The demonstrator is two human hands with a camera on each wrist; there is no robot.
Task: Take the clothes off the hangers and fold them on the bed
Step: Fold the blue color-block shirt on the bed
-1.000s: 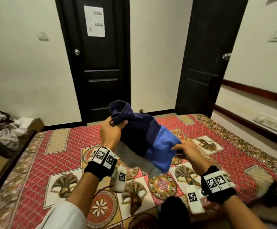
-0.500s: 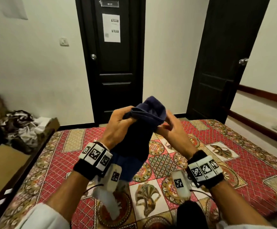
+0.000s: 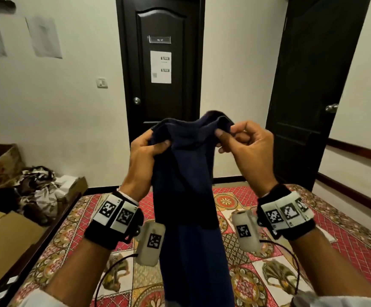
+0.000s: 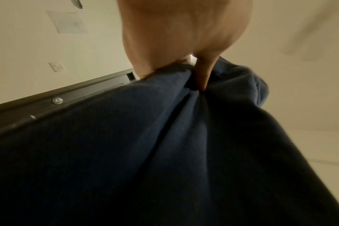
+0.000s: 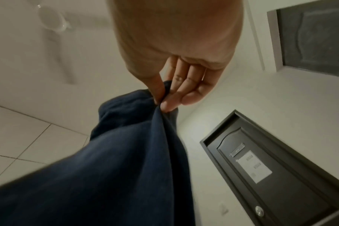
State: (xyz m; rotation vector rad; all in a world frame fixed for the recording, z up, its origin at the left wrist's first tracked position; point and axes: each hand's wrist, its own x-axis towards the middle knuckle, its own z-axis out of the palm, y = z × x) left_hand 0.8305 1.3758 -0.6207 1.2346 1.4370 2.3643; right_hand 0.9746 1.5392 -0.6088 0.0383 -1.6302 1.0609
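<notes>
Two hands, left hand (image 3: pixel 145 149) and right hand (image 3: pixel 244 140), each pinched the navy garment (image 3: pixel 184 173) at its top edge, hanging above the bed (image 3: pixel 346 229), apparently hanger-free; spreading the grip evenly would flatten it for folding.

Garment (image 3: pixel 186 173) cut off by bottom edge; left fingers (image 4: pixel 202 73) mostly buried in cloth; door notice (image 3: pixel 160 67) unreadable.

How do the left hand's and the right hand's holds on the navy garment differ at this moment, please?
The left hand bunches the navy garment in a fuller grip, thumb pressed over a fold; the right hand only pinches the edge between thumb and forefinger, with the other fingers curled clear of it. The right hand sits slightly higher than the left. Both hold the top edge, and the cloth hangs above the bed.
</notes>
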